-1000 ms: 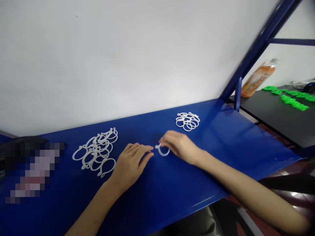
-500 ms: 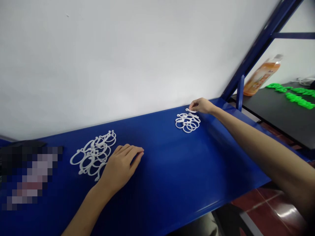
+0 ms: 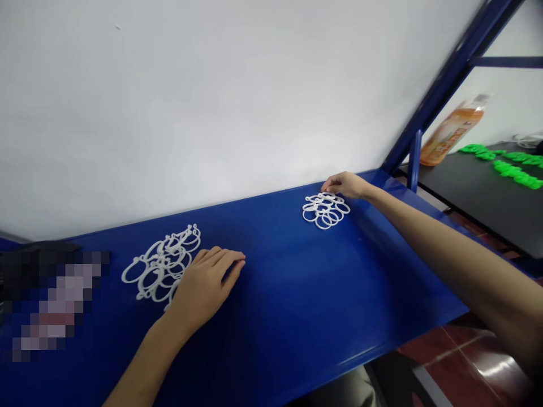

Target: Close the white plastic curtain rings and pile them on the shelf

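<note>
Since half a second ago the right hand has dropped onto the far edge of the small ring pile. Its fingertips are bunched there; can't tell if they're pinching a ring or just touching. Left hand is flat, palm down, holding nothing, at the right edge of the big ring pile, probably just parked. Rings lie flat on the blue shelf. Small pile sits far right, slightly wider left-right. Big pile runs near-left to far-right. The piles are well apart, likely to keep them separate.

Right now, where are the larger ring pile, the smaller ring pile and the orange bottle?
larger ring pile (image 3: 163, 263): head view, its middle rings
smaller ring pile (image 3: 326, 211): head view, its middle rings
orange bottle (image 3: 452, 134): head view, its label
</note>
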Motion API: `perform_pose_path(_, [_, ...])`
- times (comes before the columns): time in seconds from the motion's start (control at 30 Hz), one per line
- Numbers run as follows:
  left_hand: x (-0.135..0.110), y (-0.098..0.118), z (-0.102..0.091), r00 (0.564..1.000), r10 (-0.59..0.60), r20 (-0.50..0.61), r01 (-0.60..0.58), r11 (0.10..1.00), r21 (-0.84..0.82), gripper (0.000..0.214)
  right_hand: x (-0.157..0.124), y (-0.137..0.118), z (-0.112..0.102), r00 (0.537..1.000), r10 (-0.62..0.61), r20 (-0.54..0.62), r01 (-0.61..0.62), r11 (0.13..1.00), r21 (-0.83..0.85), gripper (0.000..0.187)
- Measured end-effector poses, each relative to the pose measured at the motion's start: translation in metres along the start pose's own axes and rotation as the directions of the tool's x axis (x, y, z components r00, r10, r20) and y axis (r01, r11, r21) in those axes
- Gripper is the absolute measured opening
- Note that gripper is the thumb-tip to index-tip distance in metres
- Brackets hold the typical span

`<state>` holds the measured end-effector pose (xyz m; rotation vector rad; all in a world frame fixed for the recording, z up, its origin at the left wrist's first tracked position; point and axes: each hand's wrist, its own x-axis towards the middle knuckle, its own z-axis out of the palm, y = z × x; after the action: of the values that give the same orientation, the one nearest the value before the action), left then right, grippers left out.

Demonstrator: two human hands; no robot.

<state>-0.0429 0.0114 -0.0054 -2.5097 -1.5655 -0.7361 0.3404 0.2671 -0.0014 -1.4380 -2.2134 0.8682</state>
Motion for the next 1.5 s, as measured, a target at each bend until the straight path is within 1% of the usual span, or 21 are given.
perform_pose_path(0.13, [0.0, -0.009, 0.0, 0.997, -0.068, -0.03, 0.069, 0.997, 0.031, 0.018, -0.003, -0.005, 0.003, 0.999, 0.003, -0.053, -0.008, 0.997, -0.077, 0.018])
perform_pose_path(0.23, [0.0, -0.022, 0.0, 0.986, -0.156, -0.053, 0.162, 0.977, 0.14, 0.019, -0.004, -0.008, 0.006, 0.997, -0.008, -0.076, 0.001, 0.995, -0.101, 0.022])
perform_pose_path(0.3, [-0.001, -0.031, 0.0, 0.974, -0.214, -0.071, 0.225, 0.943, 0.247, 0.025, -0.003, -0.008, 0.008, 0.996, -0.012, -0.093, 0.001, 0.993, -0.115, 0.025])
perform_pose_path(0.37, [-0.004, -0.041, 0.001, 0.955, -0.281, -0.098, 0.297, 0.886, 0.357, 0.035, -0.002, -0.008, 0.01, 0.993, -0.008, -0.115, -0.007, 0.991, -0.135, 0.026])
perform_pose_path(0.47, [-0.009, -0.054, 0.002, 0.925, -0.357, -0.131, 0.375, 0.803, 0.464, 0.047, -0.002, -0.009, 0.012, 0.985, -0.017, -0.173, -0.014, 0.984, -0.176, 0.027])
perform_pose_path(0.5, [-0.01, -0.058, 0.003, 0.921, -0.368, -0.129, 0.383, 0.789, 0.481, 0.048, -0.003, -0.011, 0.012, 0.978, -0.033, -0.206, -0.008, 0.981, -0.193, 0.027])
perform_pose_path(0.57, [-0.012, -0.064, 0.003, 0.922, -0.374, -0.103, 0.373, 0.78, 0.503, 0.046, -0.007, -0.018, 0.013, 0.951, -0.107, -0.292, 0.034, 0.969, -0.245, 0.03])
perform_pose_path(0.67, [-0.013, -0.066, 0.003, 0.932, -0.357, -0.052, 0.334, 0.797, 0.503, 0.037, -0.019, -0.038, 0.02, 0.876, -0.288, -0.386, 0.145, 0.922, -0.36, 0.031])
perform_pose_path(0.7, [-0.012, -0.066, 0.004, 0.94, -0.339, -0.038, 0.313, 0.811, 0.494, 0.032, -0.024, -0.047, 0.024, 0.855, -0.347, -0.386, 0.188, 0.9, -0.392, 0.03])
perform_pose_path(0.77, [-0.011, -0.062, 0.005, 0.959, -0.283, -0.018, 0.258, 0.846, 0.467, 0.023, -0.037, -0.066, 0.037, 0.83, -0.444, -0.338, 0.283, 0.857, -0.431, 0.029])
perform_pose_path(0.8, [-0.011, -0.06, 0.005, 0.968, -0.252, -0.015, 0.231, 0.863, 0.449, 0.02, -0.044, -0.076, 0.046, 0.823, -0.492, -0.285, 0.346, 0.831, -0.436, 0.029])
perform_pose_path(0.9, [-0.009, -0.049, 0.005, 0.981, -0.194, -0.027, 0.189, 0.901, 0.39, 0.018, -0.069, -0.103, 0.079, 0.816, -0.558, -0.149, 0.457, 0.781, -0.426, 0.024])
perform_pose_path(0.97, [-0.007, -0.039, 0.005, 0.983, -0.179, -0.047, 0.184, 0.92, 0.345, 0.016, -0.085, -0.12, 0.105, 0.803, -0.594, -0.046, 0.548, 0.766, -0.336, 0.024])
perform_pose_path(1.0, [-0.006, -0.033, 0.005, 0.984, -0.167, -0.06, 0.178, 0.933, 0.312, 0.015, -0.093, -0.128, 0.118, 0.81, -0.586, -0.009, 0.562, 0.782, -0.269, 0.023])
perform_pose_path(1.07, [-0.004, -0.018, 0.006, 0.988, -0.121, -0.093, 0.138, 0.968, 0.211, 0.016, -0.108, -0.143, 0.14, 0.847, -0.531, 0.003, 0.529, 0.843, -0.098, 0.019])
perform_pose_path(1.13, [-0.002, -0.003, 0.009, 0.991, -0.044, -0.125, 0.052, 0.996, 0.068, 0.019, -0.12, -0.156, 0.157, 0.899, -0.437, -0.011, 0.435, 0.893, 0.119, 0.02])
perform_pose_path(1.17, [-0.002, 0.005, 0.011, 0.991, 0.0, -0.136, 0.0, 1.0, 0.003, 0.017, -0.125, -0.161, 0.163, 0.922, -0.388, -0.009, 0.38, 0.899, 0.215, 0.018])
perform_pose_path(1.2, [-0.002, 0.011, 0.012, 0.99, 0.035, -0.14, -0.041, 0.998, -0.042, 0.015, -0.129, -0.165, 0.167, 0.939, -0.343, -0.006, 0.33, 0.898, 0.292, 0.016])
perform_pose_path(1.27, [-0.003, 0.021, 0.015, 0.986, 0.08, -0.147, -0.092, 0.992, -0.081, 0.014, -0.134, -0.17, 0.171, 0.96, -0.279, -0.003, 0.258, 0.884, 0.389, 0.015])
perform_pose_path(1.43, [-0.003, 0.026, 0.018, 0.98, 0.143, -0.136, -0.158, 0.982, -0.104, 0.024, -0.135, -0.165, 0.172, 0.98, -0.192, -0.051, 0.193, 0.861, 0.47, 0.015])
perform_pose_path(1.5, [-0.003, 0.026, 0.018, 0.979, 0.129, -0.158, -0.147, 0.983, -0.106, 0.021, -0.133, -0.161, 0.171, 0.985, -0.161, -0.057, 0.168, 0.848, 0.503, 0.013])
